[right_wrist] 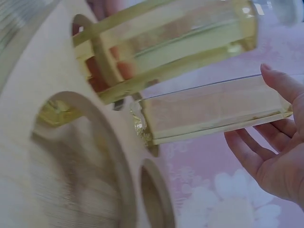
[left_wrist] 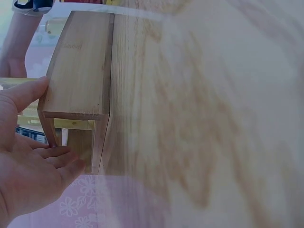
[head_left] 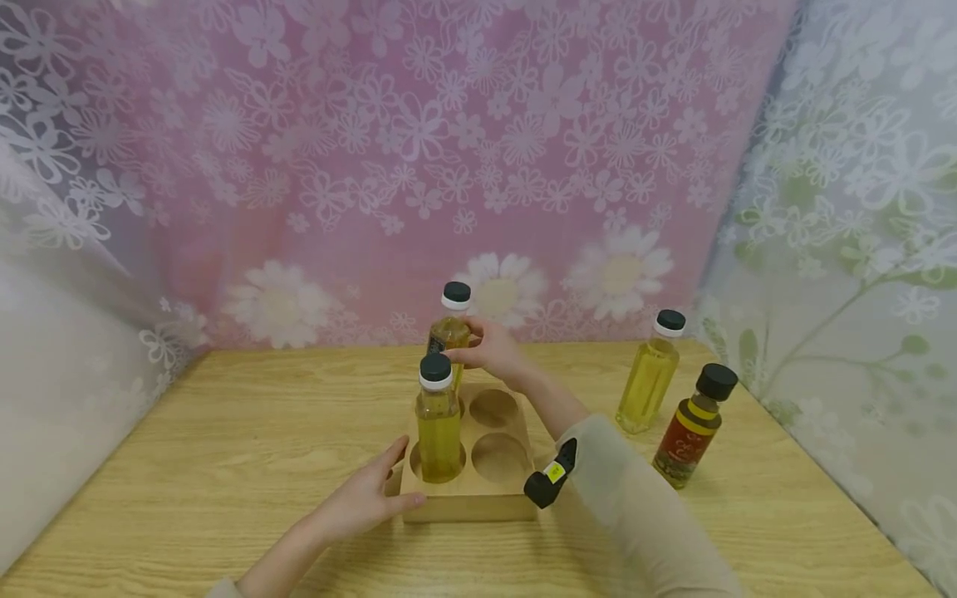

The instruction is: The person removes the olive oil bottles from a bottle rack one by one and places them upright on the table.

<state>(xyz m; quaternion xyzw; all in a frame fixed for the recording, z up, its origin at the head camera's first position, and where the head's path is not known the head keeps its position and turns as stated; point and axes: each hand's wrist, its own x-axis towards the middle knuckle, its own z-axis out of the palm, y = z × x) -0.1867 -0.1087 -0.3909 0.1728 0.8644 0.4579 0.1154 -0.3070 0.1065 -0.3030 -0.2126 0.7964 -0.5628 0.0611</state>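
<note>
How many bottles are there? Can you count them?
4: a front bottle in the wooden holder, a back bottle in the right hand, then a yellow bottle and a red-labelled bottle on the right of the table.

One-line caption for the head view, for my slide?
Right hand holds one bottle over a wooden rack's far end; a second bottle stands nearer, left hand at the near-left corner.

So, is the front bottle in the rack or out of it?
In: the front bottle stands upright in the wooden rack, and the right wrist view shows its lower part sunk below the rack's top.
</note>
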